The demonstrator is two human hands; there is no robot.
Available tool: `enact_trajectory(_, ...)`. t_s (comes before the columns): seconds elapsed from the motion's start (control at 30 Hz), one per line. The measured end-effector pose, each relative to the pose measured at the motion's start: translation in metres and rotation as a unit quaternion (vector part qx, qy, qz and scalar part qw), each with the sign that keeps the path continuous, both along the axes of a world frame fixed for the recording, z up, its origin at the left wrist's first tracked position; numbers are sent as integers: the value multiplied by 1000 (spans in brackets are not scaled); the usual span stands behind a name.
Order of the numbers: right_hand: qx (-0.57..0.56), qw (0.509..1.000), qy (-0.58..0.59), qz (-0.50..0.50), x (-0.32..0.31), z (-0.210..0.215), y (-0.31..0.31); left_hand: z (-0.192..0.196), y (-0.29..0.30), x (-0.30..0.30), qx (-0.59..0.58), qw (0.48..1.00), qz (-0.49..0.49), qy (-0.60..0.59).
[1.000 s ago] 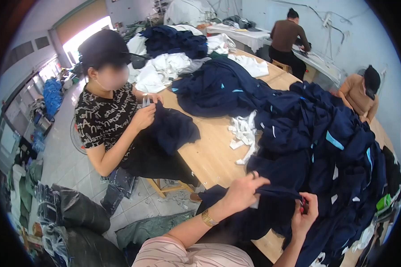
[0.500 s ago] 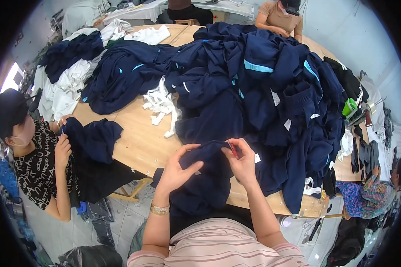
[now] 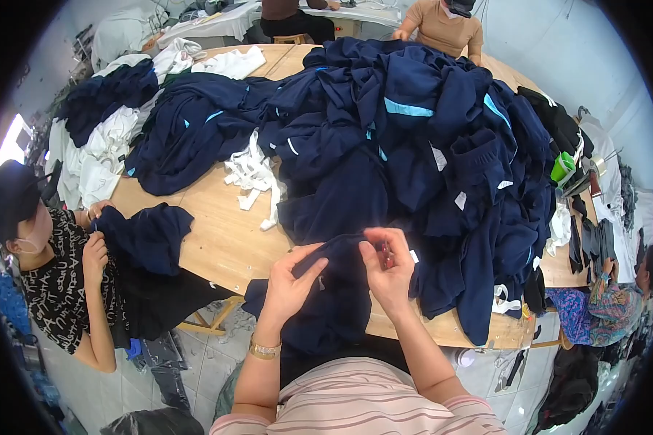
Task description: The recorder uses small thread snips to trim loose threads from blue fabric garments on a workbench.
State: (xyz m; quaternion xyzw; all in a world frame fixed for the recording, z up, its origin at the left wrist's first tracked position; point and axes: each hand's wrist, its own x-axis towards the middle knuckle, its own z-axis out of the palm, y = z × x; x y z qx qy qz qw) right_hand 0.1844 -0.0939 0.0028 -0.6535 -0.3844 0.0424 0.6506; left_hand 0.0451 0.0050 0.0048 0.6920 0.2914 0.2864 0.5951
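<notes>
A navy blue garment [image 3: 330, 308] hangs between my hands at the table's near edge. My left hand [image 3: 289, 283] holds its upper edge, with the fingers behind the cloth and the thumb in front. In my right hand [image 3: 389, 279] sits a small red tool that looks like thread snips [image 3: 387, 255], mostly covered by the fingers. The fingertips of this hand are slightly blurred, beside the garment's right upper edge. A small white label [image 3: 413, 256] shows just right of that hand.
A large heap of navy garments [image 3: 421, 167] with light blue strips covers the wooden table [image 3: 218, 225]. White strips [image 3: 252, 174] lie left of it. One co-worker [image 3: 58, 268] handles navy cloth at left; another person [image 3: 446, 29] is across the table. A green item [image 3: 562, 168] stands at right.
My right hand has turned, so the snips sit deeper in the fingers and their thin tip no longer shows at the cloth's edge. The whole view has shifted slightly.
</notes>
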Motion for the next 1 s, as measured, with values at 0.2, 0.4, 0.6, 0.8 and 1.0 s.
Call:
enact_trajectory(0.2,-33,997,-41,63,-8,-2,9,0,-2,0,3,1000,-21,-16)
enact_trajectory(0.4,-60,977,116,168,-5,3,2,-4,0,-3,-47,998,-29,-42)
enact_trajectory(0.6,-69,946,212,234,-2,8,-2,-3,-4,-1,-138,987,-49,-68)
enact_trajectory(0.8,-67,934,240,254,-7,13,-5,-9,-4,4,-129,988,43,-71)
enact_trajectory(1.0,23,909,310,277,9,13,-18,-5,-1,-3,-179,979,10,-93)
